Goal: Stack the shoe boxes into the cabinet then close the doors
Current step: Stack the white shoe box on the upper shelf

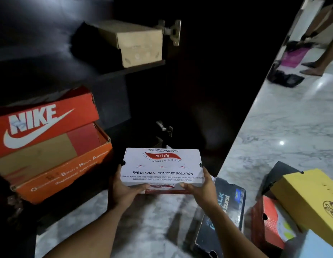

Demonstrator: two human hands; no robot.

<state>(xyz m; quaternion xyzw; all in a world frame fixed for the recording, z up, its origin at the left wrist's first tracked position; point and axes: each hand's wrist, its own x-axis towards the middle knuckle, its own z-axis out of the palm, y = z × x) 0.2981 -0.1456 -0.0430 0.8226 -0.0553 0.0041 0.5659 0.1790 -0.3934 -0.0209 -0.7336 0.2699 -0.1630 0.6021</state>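
Note:
I hold a white Skechers shoe box [162,167] level in front of the dark open cabinet [109,101]. My left hand [122,189] grips its left end and my right hand [201,189] grips its right end. On the cabinet's lower level at the left, a red Nike box [44,120] lies on top of an orange box [55,170]. A plain brown cardboard box [135,41] sits on the upper shelf [132,68].
On the marble floor [273,127] at the right lie a black shoe box [221,216], a red box [269,224] and a yellow box [310,200]. The cabinet's open door [217,71] stands dark in the middle, hinges [171,31] showing. Another person's legs [320,58] are far right.

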